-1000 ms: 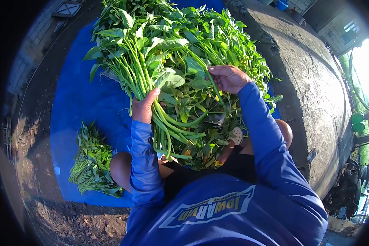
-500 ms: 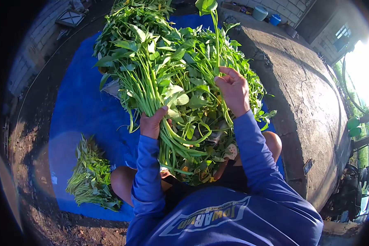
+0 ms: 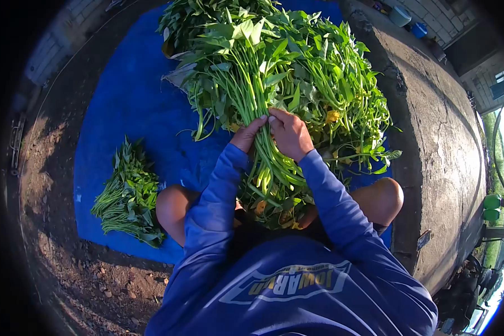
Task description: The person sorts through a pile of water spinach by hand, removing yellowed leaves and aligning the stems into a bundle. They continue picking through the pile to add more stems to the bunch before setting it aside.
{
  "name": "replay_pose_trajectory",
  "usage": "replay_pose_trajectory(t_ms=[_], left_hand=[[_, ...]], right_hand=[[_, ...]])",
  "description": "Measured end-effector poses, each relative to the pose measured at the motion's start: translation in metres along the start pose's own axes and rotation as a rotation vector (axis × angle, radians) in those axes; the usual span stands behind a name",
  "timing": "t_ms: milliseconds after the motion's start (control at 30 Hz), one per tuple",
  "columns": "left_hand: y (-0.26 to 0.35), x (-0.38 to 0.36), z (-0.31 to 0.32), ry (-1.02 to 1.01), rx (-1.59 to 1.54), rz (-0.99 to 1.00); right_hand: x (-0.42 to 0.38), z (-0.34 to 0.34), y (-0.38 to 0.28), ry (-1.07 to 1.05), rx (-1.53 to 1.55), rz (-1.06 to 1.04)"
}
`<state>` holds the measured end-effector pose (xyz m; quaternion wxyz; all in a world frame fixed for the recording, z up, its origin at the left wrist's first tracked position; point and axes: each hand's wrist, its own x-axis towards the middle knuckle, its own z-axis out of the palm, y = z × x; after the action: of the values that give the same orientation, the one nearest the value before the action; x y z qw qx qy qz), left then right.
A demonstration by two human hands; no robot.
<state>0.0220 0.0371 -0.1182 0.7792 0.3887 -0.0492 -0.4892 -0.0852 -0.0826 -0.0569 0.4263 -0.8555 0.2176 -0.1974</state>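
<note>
My left hand (image 3: 247, 135) is closed round the stems of a thick bunch of water spinach (image 3: 242, 89). Its leafy tops point away from me and the cut stem ends hang between my knees. My right hand (image 3: 292, 135) is closed at the right side of the same stems, thumb beside the left thumb; its fingertips are partly hidden. Behind and right of the bunch lies a loose heap of water spinach (image 3: 341, 78), with a few yellowed leaves (image 3: 332, 116) in it.
A blue tarp (image 3: 129, 106) spreads under the greens. On its near left part lies a separate bunch of greens (image 3: 131, 196). A raised concrete slab (image 3: 431, 129) runs along the right, with a blue container (image 3: 419, 30) near its far end. Stony soil (image 3: 117, 285) borders the tarp.
My right hand has come down from holding up a single stem to the bunch, beside my left hand. The view has shifted, and the lone stem no longer stands apart.
</note>
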Motion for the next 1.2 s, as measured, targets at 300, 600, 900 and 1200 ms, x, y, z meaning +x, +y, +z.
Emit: replay_pose_trajectory(t_ms=[300,600,900,1200], left_hand=[[-0.027,0.015,0.013,0.268,0.327,0.432],[-0.031,0.004,0.031,0.436,0.093,0.603],[0.038,-0.026,0.026,0.303,0.226,0.265],[0.059,-0.022,0.045,0.137,0.309,0.442]], right_hand=[[-0.005,0.057,0.066,0.093,0.361,0.102],[-0.019,0.056,0.028,0.124,0.436,0.071],[-0.008,-0.071,-0.017,-0.006,0.711,0.245],[-0.071,-0.105,-0.050,-0.039,0.000,-0.284]])
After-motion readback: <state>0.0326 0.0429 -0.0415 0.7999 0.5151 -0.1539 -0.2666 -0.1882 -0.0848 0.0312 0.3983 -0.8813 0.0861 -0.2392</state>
